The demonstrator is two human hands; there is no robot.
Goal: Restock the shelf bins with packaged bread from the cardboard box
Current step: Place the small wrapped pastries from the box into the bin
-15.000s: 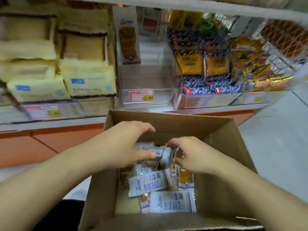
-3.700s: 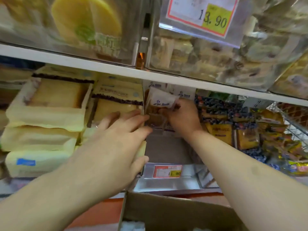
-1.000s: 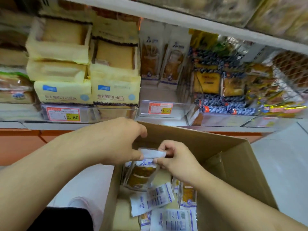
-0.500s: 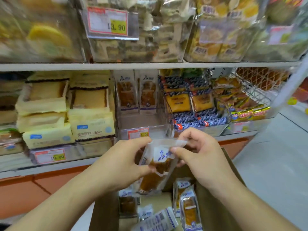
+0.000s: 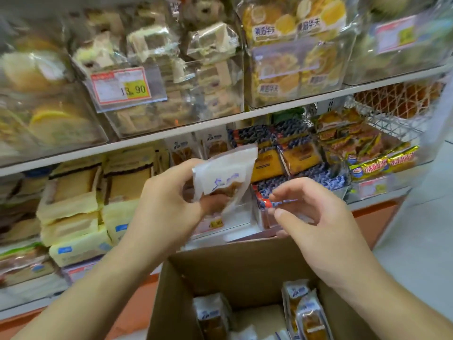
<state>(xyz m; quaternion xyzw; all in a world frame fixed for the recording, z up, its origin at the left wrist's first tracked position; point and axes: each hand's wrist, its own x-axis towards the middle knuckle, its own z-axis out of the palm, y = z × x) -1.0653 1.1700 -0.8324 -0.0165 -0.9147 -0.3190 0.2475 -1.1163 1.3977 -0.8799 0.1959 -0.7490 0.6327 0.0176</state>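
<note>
While the left hand [image 5: 166, 204] grips the bread packet [image 5: 225, 173] upright, its clear bin [image 5: 245, 217] sits just beyond those fingers (right hand [image 5: 316, 217] loosely curled, holding nothing, beside it).

Price tag [image 5: 122, 85] on upper clear bin: "13.90" (yellow patch, red border). Yellow waffle packs [image 5: 285, 30]: "黄油华夫", printed repeatedly. Remaining tags and pack lettering blurred, unreadable.

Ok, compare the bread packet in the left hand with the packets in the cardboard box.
The white-topped clear bread packet is gripped upright by the left hand at shelf height; the matching packets lie loose in the brown cardboard box, untouched. Same white header, blue logo, brown bread.
</note>
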